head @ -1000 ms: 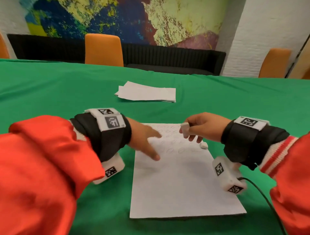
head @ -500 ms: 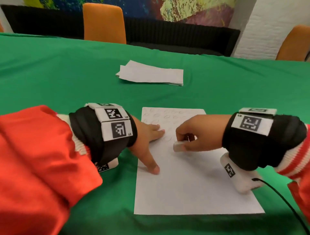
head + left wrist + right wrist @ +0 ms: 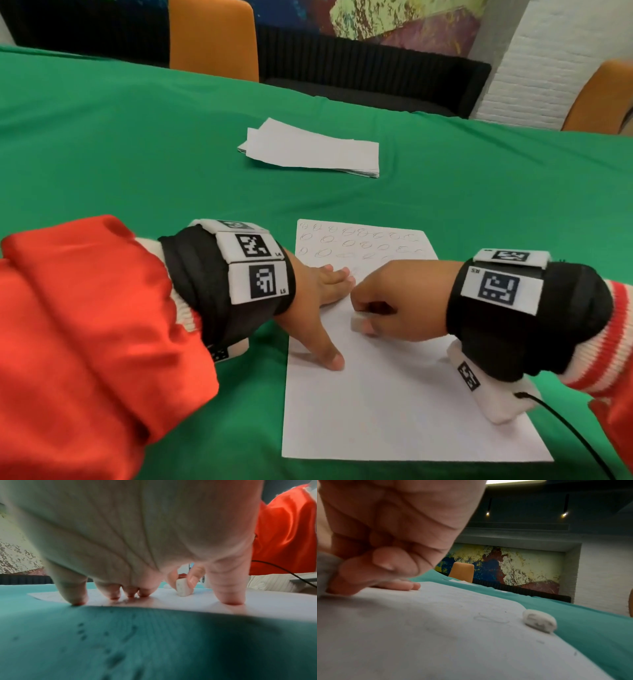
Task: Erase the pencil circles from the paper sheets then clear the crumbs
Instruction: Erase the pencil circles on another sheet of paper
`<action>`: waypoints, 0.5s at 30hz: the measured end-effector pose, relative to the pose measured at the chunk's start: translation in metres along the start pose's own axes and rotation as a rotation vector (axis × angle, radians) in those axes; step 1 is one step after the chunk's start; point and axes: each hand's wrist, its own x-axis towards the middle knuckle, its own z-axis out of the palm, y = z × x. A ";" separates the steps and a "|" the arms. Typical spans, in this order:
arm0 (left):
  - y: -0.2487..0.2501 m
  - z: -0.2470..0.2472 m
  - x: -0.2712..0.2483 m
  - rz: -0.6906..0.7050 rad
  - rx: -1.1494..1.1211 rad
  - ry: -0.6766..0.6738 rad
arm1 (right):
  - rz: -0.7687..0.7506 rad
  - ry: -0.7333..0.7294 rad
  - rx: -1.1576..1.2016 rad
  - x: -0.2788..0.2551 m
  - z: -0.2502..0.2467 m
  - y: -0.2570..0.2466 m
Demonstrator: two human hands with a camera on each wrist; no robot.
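A white paper sheet (image 3: 394, 394) lies on the green tablecloth before me, with rows of pencil circles (image 3: 356, 240) along its far end. My left hand (image 3: 322, 301) rests spread on the sheet's left side, fingertips (image 3: 231, 601) pressing the paper flat. My right hand (image 3: 387, 308) pinches a white eraser (image 3: 358, 323) whose end touches the sheet (image 3: 274, 601) near the middle; the eraser (image 3: 183, 588) shows between thumb and finger in the left wrist view. A second white eraser lump (image 3: 539, 620) lies at the sheet's (image 3: 436, 635) right edge, hidden in the head view.
A stack of white sheets (image 3: 315, 150) lies farther back on the green table (image 3: 137, 154). Orange chairs (image 3: 212, 37) and a dark bench stand beyond the far edge. A black cable (image 3: 575, 431) trails from my right wrist over the sheet's near right corner.
My right hand lowered the eraser from above the circles onto the paper and moved toward me. The left hand stayed pressed on the sheet, and the view tilted down.
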 end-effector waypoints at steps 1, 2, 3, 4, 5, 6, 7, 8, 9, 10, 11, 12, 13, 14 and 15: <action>0.001 -0.001 0.000 0.000 0.001 0.000 | -0.011 -0.019 0.008 0.000 0.000 0.000; 0.002 -0.001 -0.001 0.000 0.003 0.000 | -0.007 -0.029 0.008 0.000 -0.001 0.001; 0.002 -0.001 -0.001 -0.001 0.005 0.000 | 0.009 -0.030 0.002 0.001 -0.003 0.002; 0.002 -0.001 -0.001 -0.004 0.008 -0.001 | 0.033 -0.023 -0.009 0.003 -0.004 0.004; 0.002 -0.001 -0.001 -0.005 0.011 -0.002 | 0.053 -0.014 -0.018 0.004 -0.005 0.005; 0.002 -0.001 -0.001 -0.007 0.012 -0.004 | 0.062 -0.010 -0.023 0.004 -0.006 0.005; 0.003 -0.001 -0.002 -0.007 0.011 -0.005 | 0.054 -0.011 -0.020 0.004 -0.005 0.003; 0.002 -0.001 -0.002 -0.004 0.007 -0.007 | 0.032 -0.018 -0.013 0.003 -0.004 0.001; 0.003 -0.001 -0.002 -0.001 0.004 -0.007 | 0.009 -0.033 -0.002 0.002 -0.003 -0.002; 0.003 -0.001 -0.002 0.000 0.002 -0.009 | -0.002 -0.048 0.003 0.001 -0.003 -0.003; 0.002 -0.001 -0.002 -0.001 0.004 -0.008 | 0.005 -0.052 -0.002 0.002 -0.004 -0.003; 0.003 -0.001 -0.002 -0.005 0.007 -0.008 | 0.029 -0.045 -0.015 0.003 -0.006 0.000; 0.003 -0.001 -0.002 -0.009 0.011 -0.011 | 0.063 -0.033 -0.031 0.005 -0.008 0.003; 0.003 -0.002 -0.003 -0.012 0.014 -0.012 | 0.086 -0.021 -0.046 0.006 -0.009 0.005; 0.003 -0.002 -0.003 -0.012 0.013 -0.014 | 0.088 -0.012 -0.051 0.005 -0.009 0.005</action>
